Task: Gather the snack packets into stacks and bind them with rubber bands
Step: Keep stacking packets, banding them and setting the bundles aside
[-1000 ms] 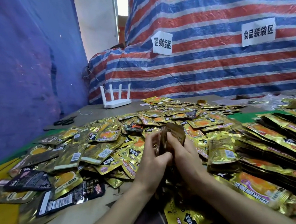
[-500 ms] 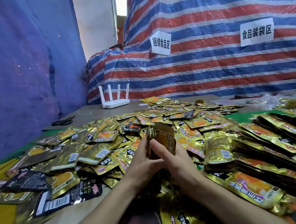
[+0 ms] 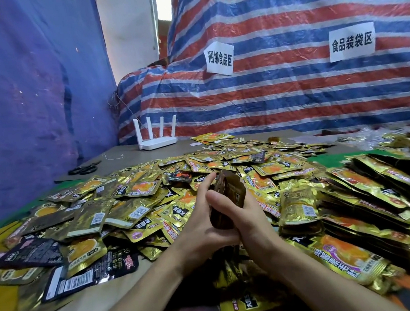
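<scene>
The thumb of the right hand (image 3: 248, 216) lies across the near face of a small upright stack of brown-and-gold foil snack packets (image 3: 230, 190), with its other fingers wrapped round the far side, so the stack is gripped. The left hand (image 3: 202, 231) cups the stack's left edge and lower part, one long finger (image 3: 205, 183) stretched straight up along the side. The two hands touch at the heels, and the stack stands between them just above the table (image 3: 93, 309). Around them spreads a loose heap of gold foil packets (image 3: 138, 208), with a few black packets (image 3: 32, 252) at the left. To the right lie rows of overlapped gold packets (image 3: 370, 196). Farther back on the table stand a white four-antenna router (image 3: 157, 142) and, to its left, black scissors (image 3: 84, 168). Behind hangs a red, white and blue striped tarpaulin (image 3: 293, 95) bearing two white paper signs (image 3: 219, 59), and a blue sheet (image 3: 28, 98) covers the left.
</scene>
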`<state>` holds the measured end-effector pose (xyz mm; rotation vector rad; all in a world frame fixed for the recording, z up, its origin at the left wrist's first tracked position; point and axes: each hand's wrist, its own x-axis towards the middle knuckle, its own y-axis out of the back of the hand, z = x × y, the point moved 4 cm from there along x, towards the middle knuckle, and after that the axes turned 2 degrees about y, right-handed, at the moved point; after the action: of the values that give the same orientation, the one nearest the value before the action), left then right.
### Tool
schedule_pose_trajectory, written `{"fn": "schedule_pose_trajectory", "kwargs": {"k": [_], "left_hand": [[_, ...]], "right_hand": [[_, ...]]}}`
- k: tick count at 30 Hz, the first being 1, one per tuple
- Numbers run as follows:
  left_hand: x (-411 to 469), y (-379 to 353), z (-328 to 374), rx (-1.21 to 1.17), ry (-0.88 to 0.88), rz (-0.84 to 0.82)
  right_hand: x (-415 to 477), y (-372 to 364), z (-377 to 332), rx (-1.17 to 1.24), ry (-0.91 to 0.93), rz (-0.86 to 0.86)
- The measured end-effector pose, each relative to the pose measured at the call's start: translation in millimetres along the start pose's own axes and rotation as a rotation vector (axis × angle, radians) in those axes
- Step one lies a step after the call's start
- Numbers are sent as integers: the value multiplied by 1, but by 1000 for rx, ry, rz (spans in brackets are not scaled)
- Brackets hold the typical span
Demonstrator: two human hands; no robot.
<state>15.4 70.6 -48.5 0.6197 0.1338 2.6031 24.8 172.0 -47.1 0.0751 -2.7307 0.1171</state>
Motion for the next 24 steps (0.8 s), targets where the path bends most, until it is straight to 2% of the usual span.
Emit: {"fn": "schedule_pose_trajectory", "kwargs": {"k": [3, 7, 9, 14, 18, 20, 24], "left_hand": [[1, 1, 0, 69, -48, 20], [1, -2, 0, -51, -125, 270], [0, -6, -1, -127, -115, 323], [2, -5, -1, -172, -72, 322], [2, -4, 1, -75, -87, 404], [1, -4, 2, -53, -89, 384], [-1, -8, 0, -169, -46, 203]], "right_hand": [[-1, 4, -6, -124, 75, 11], [-3, -4, -9, -186, 182, -47], [-5, -9, -10, -200, 214, -63], [-2, -6, -14, -61, 124, -34], [-1, -3, -16, -120, 122, 33], [-1, -2, -16, -130, 124, 50], [0, -4, -14, -62, 92, 7]]}}
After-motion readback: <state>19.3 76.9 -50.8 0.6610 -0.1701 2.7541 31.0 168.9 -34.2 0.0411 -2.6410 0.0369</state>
